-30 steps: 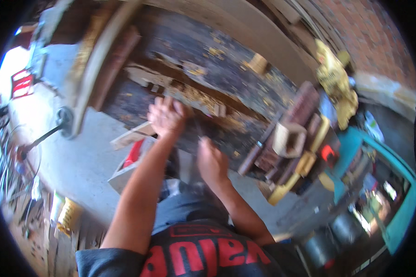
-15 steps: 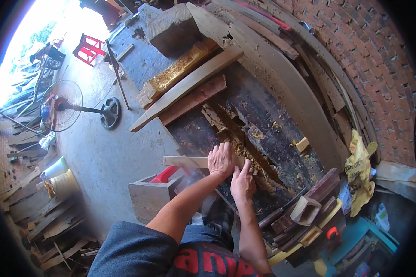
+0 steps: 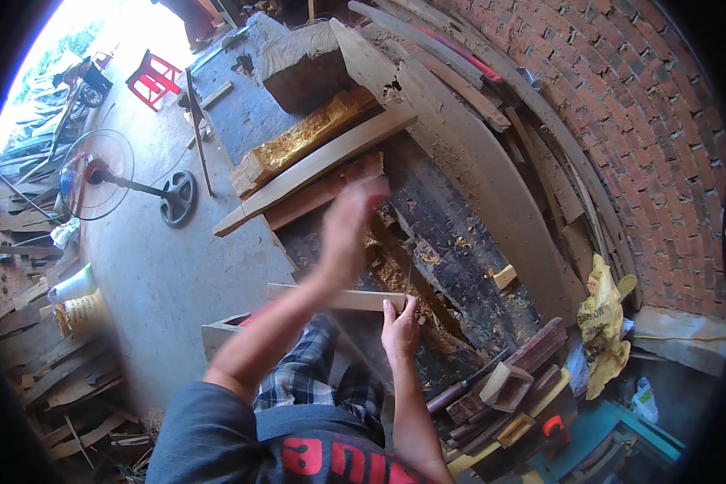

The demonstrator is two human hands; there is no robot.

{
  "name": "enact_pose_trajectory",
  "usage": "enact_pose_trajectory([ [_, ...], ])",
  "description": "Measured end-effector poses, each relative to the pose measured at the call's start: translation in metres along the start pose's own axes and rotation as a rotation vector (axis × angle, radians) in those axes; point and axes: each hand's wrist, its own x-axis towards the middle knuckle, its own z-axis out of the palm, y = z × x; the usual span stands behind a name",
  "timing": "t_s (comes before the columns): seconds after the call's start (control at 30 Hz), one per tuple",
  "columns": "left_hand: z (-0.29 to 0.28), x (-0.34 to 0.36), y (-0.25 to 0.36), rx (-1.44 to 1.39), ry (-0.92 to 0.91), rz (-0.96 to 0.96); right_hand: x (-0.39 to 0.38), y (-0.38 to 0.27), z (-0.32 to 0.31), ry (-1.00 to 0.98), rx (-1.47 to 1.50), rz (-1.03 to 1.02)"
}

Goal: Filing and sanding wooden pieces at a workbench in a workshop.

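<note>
My right hand [image 3: 400, 329] is closed on the right end of a pale wooden strip [image 3: 363, 301], thumb on top. The strip lies sideways, its left part passing behind my left forearm. A thin dark upright thing rises by the right fingertips; I cannot make out its kind. My left hand [image 3: 351, 230] is smeared by motion, off the strip and over the near edge of a reddish-brown board [image 3: 323, 194]. Whether its fingers hold anything does not show. Under both hands is a dark, worn workbench [image 3: 476, 214] with a long split full of shavings.
A long pale beam [image 3: 323, 165] and a yellowish rough timber [image 3: 306, 133] lie across the bench. Beside my legs stands a wooden box [image 3: 216, 335]. A standing fan [image 3: 97, 173] and a red stool [image 3: 153, 81] are at left. Wooden tools [image 3: 508, 385] crowd the right end.
My left hand has let go of the strip and moved up and left toward the reddish-brown board. My right hand keeps its hold on the strip's end. The whole view has shifted slightly.
</note>
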Motion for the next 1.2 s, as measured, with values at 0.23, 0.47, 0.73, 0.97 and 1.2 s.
enact_pose_trajectory([
  [0.23, -0.131, 0.105, 0.198, 0.037, -0.161, 0.237, 0.001, -0.004, -0.004, -0.041, -0.061, 0.013],
  [0.47, -0.17, 0.108, 0.269, 0.189, -0.134, 0.307, -0.002, -0.007, -0.007, -0.064, -0.082, 0.0],
  [0.73, -0.207, 0.1, 0.317, 0.282, -0.095, 0.36, 0.0, -0.002, -0.005, -0.076, -0.136, -0.05],
  [0.97, -0.216, 0.084, 0.335, 0.27, -0.091, 0.386, 0.001, 0.0, -0.003, -0.086, -0.164, -0.022],
  [1.2, -0.21, 0.07, 0.328, 0.205, -0.122, 0.375, 0.002, 0.005, 0.002, -0.071, -0.154, -0.011],
])
